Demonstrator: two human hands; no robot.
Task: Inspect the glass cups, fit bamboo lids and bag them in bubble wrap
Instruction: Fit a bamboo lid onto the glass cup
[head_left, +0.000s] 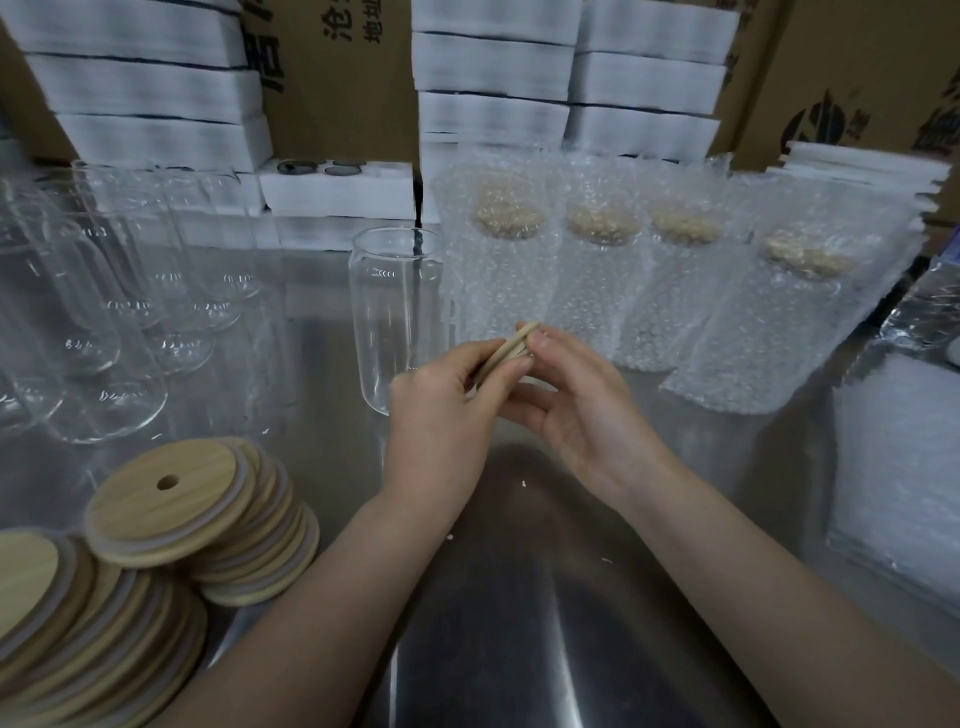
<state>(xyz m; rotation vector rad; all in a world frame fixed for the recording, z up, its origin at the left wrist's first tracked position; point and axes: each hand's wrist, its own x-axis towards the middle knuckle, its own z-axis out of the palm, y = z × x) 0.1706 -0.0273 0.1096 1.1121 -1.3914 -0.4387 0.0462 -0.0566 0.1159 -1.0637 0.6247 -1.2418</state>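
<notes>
At 8 o'clock on the steel worktop (519, 597): toppled stacks of bamboo lids (171, 509), the top one face up, straw hole showing. At 10 o'clock: a cluster of empty glass cups (104, 312), upright. Just left of centre: a lone glass cup (397, 312), upright, mouth up, unlidded. At centre, between both hands: a single bamboo lid (506, 351), edge-on, long axis slanting from 7 toward 1 o'clock, just in front of that cup. Left hand (441, 410) gripping its lower end with curled fingers. Right hand (576, 405) pinching its upper rim by the thumb. At 1 to 2 o'clock: a row of bagged cups (597, 270) in bubble wrap, lids fitted.
</notes>
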